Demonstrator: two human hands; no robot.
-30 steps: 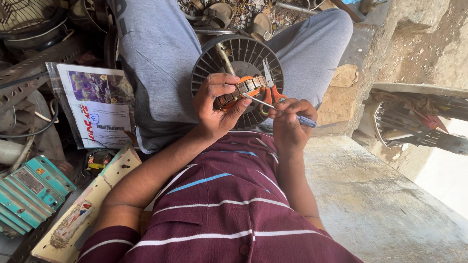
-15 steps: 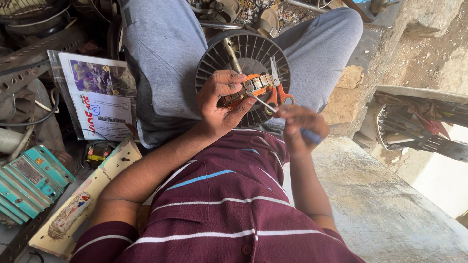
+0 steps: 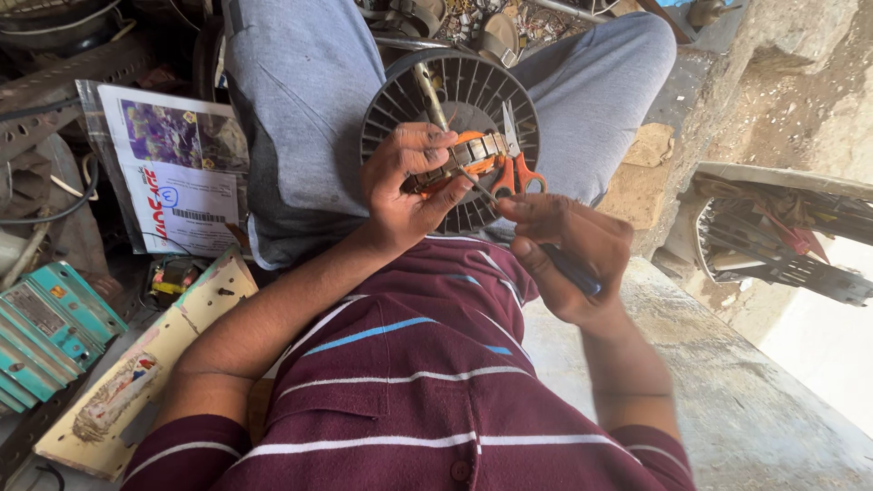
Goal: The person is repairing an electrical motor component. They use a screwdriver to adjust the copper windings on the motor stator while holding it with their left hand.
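Here the left hand (image 3: 400, 186) pinched the orange-wound coil piece (image 3: 459, 159) over the round black fan housing (image 3: 450, 136); at four o'clock, the right hand (image 3: 564, 259) gripped a screwdriver (image 3: 536, 241), whose tip could slip and nick the windings.

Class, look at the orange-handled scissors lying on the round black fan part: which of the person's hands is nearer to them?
Right. The right hand, holding a screwdriver, sits just below the scissors. The left hand is farther to their left, gripping the small orange part.
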